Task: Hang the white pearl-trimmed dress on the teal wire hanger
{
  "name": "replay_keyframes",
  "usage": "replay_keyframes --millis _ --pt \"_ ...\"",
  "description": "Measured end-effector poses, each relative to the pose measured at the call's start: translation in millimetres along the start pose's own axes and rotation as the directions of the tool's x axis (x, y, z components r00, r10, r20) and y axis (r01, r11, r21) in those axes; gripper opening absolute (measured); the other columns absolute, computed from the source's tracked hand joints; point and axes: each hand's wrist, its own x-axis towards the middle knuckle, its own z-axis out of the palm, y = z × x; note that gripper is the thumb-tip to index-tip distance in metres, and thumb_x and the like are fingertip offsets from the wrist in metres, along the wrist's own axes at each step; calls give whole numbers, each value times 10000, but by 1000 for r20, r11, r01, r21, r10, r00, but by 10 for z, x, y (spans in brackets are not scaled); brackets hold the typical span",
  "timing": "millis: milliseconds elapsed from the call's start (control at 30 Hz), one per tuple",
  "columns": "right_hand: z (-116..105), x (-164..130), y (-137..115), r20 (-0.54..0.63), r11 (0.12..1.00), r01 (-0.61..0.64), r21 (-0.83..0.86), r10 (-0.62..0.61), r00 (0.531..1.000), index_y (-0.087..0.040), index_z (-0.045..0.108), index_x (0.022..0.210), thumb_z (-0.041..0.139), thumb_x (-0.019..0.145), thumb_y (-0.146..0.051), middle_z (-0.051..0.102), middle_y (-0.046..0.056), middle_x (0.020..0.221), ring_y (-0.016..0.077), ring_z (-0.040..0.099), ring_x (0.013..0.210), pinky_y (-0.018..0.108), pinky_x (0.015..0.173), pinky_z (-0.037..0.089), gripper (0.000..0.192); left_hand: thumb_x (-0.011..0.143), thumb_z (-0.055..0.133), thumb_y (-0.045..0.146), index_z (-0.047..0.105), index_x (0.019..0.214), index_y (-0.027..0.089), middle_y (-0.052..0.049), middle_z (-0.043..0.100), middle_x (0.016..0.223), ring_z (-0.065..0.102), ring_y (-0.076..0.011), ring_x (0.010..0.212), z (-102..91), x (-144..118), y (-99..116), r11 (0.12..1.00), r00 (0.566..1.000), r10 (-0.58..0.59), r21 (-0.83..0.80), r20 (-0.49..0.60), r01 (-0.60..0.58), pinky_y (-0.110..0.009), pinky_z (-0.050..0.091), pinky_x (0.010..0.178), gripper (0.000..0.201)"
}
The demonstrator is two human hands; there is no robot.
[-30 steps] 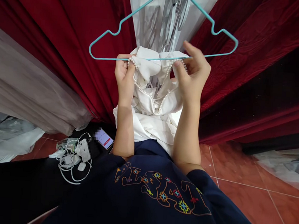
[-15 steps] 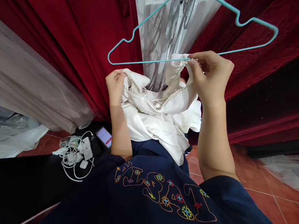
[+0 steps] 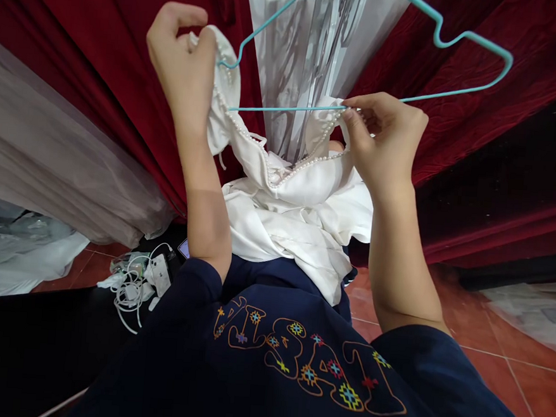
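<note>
Head view shows us working with both hands on a white satin garment with a pearl-beaded neckline [image 3: 301,216]. Our left hand [image 3: 184,56] is closed, pinching one shoulder strap of the garment and holding it high against the left bend of a thin turquoise wire hanger [image 3: 313,108]. Our right hand [image 3: 382,136] is closed too, pinching the other strap together with the hanger's bottom bar. Most of the garment hangs bunched between our forearms, above our dark blue embroidered shirt [image 3: 296,362]. Dark red velvet curtains [image 3: 126,64] hang behind. Down on the left lies a tangle of white charger cables and adapters [image 3: 134,284]; we see no container holding them.
</note>
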Motion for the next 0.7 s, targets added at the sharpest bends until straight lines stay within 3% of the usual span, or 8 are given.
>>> replay_keyframes --millis 100,200,267,300,367,433,567,700 --pt "24 -3 12 -27 999 -1 46 2 1000 -293 736 1042 614 963 -333 736 25 924 188 632 755 378 733 509 151 853 781 -3 680 929 249 27 683 955 678 -191 896 92 -89 114 992 990 105 -80 98 -97 -309 603 832 282" --pt "49 13 36 -44 996 -16 82 20 999 -304 738 1012 627 955 -295 733 16 898 188 609 743 376 743 491 125 843 870 223 715 885 267 1 694 928 677 -217 912 34 -305 186 952 973 228 -216 37 -215 -316 598 792 166" --pt "78 34 52 -53 995 -33 96 38 998 -266 739 994 636 943 -266 724 23 871 175 590 718 363 734 479 115 942 747 431 728 798 246 -38 673 795 677 -200 746 -15 -516 213 935 981 150 -341 121 -101 -319 582 667 235" --pt "95 47 59 -64 994 -41 101 48 997 -248 737 978 641 937 -254 717 25 850 167 577 700 354 723 473 105 980 642 544 737 773 225 -60 665 734 662 -190 650 -15 -630 209 926 961 67 -375 269 41 -321 559 593 392" --pt "126 75 72 -64 992 -57 112 64 996 -241 726 969 645 937 -269 709 23 843 158 564 698 346 722 473 92 965 561 671 758 822 167 -108 703 733 680 -201 602 68 -839 149 884 780 -116 -293 616 363 -321 546 542 559" --pt "146 102 77 -54 989 -77 127 84 995 -271 705 974 634 954 -322 706 18 866 168 561 732 361 769 489 90 923 663 643 723 1010 143 -135 754 882 743 -235 718 256 -981 25 792 623 -236 -223 746 568 -325 596 626 511" --pt "158 109 40 -26 981 -100 167 106 994 -323 675 993 598 970 -377 698 18 912 200 560 799 404 867 492 97 1124 387 384 580 1253 196 -93 681 1258 686 -219 1220 680 -1026 -253 584 805 -105 -619 584 525 -383 555 1043 299" --pt "161 -24 52 -109 979 -81 185 103 989 -341 668 1116 582 960 -365 695 16 973 189 542 800 370 817 490 179 1109 405 450 593 1115 197 -85 666 1125 626 -257 1309 777 -978 -390 635 914 -91 -684 396 360 -413 527 1085 315"
